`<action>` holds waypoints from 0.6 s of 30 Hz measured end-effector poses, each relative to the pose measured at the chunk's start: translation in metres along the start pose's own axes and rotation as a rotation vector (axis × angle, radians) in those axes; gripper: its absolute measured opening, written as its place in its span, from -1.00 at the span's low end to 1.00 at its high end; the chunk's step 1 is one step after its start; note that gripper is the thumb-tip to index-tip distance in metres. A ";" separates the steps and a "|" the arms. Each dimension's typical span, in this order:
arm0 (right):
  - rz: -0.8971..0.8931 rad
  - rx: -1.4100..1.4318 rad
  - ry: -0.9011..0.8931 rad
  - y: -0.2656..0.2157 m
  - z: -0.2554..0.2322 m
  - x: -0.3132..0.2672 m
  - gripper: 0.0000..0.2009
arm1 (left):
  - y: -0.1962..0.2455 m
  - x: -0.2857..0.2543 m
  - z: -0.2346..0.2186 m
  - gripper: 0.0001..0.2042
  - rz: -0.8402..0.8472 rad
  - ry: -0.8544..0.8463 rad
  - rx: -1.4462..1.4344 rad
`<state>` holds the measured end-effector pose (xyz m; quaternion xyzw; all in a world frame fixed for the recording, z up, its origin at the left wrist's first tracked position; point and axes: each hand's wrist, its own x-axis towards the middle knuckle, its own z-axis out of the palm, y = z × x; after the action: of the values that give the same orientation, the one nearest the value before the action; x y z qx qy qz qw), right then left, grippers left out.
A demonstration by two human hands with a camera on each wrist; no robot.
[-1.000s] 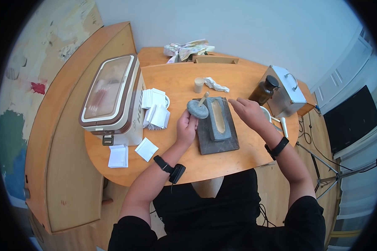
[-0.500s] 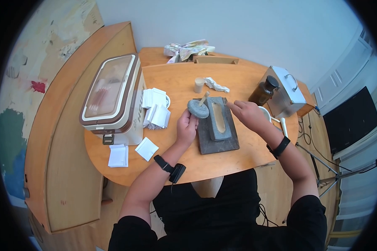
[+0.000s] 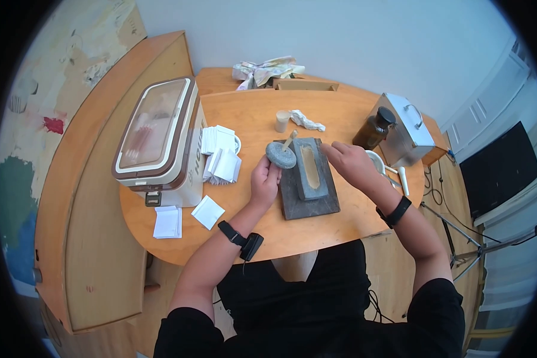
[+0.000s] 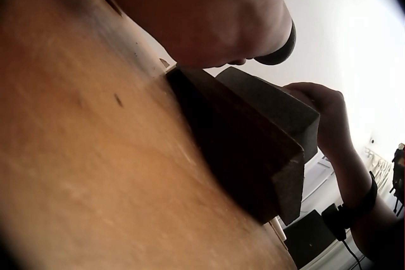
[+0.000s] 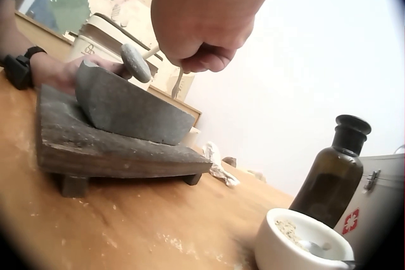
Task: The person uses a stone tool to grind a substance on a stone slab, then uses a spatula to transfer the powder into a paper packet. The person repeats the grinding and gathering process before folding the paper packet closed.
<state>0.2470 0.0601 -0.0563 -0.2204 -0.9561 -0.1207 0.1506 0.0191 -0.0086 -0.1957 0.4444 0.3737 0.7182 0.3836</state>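
My left hand [image 3: 264, 182] holds a grey stone grinding wheel [image 3: 280, 155] with a wooden axle [image 3: 290, 139] through its middle. The wheel is raised beside the left edge of a long grey stone trough [image 3: 313, 194], which has tan powder [image 3: 309, 167] along its hollow. In the left wrist view, that hand [image 4: 215, 17] covers most of the wheel [image 4: 278, 50]. Over the trough's right side is my right hand [image 3: 355, 164], fingers curled. From its fingertips in the right wrist view hangs a thin, spoon-like tool [image 5: 177, 84]; the grip is partly hidden.
A dark footed board [image 3: 310, 211] carries the trough. To the right stand a white mortar [image 3: 376, 160], a brown bottle [image 3: 374, 129] and a metal case [image 3: 407, 134]. White paper packets [image 3: 221, 161] lie by a large lidded box [image 3: 158, 137]. Behind are a cup [image 3: 281, 121] and crumpled tissue [image 3: 307, 120].
My right hand has shifted slightly down beside the trough, and the thin tool at its fingertips shows less in the head view. The left hand and wheel stay nearly still.
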 end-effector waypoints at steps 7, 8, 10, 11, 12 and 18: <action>-0.057 0.001 -0.008 -0.010 0.004 -0.006 -0.61 | -0.001 0.002 -0.001 -0.81 0.013 -0.004 0.011; -0.078 -0.014 -0.031 -0.010 0.004 -0.008 -0.60 | -0.002 0.001 -0.002 -0.81 0.012 -0.001 0.011; -0.072 -0.013 -0.031 -0.008 0.003 -0.010 -0.60 | -0.001 0.001 -0.002 -0.81 -0.006 -0.016 0.024; -0.064 -0.014 -0.031 -0.007 0.003 -0.011 -0.60 | 0.000 0.000 -0.002 -0.81 -0.007 -0.017 0.024; -0.059 -0.015 -0.030 -0.007 0.002 -0.010 -0.60 | 0.000 0.000 -0.001 -0.81 -0.011 -0.017 0.012; -0.044 -0.024 -0.021 -0.010 0.004 -0.007 -0.59 | 0.002 0.001 0.000 -0.82 -0.016 -0.012 -0.023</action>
<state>0.2469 0.0500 -0.0642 -0.2021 -0.9608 -0.1330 0.1353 0.0187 -0.0088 -0.1938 0.4413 0.3667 0.7166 0.3965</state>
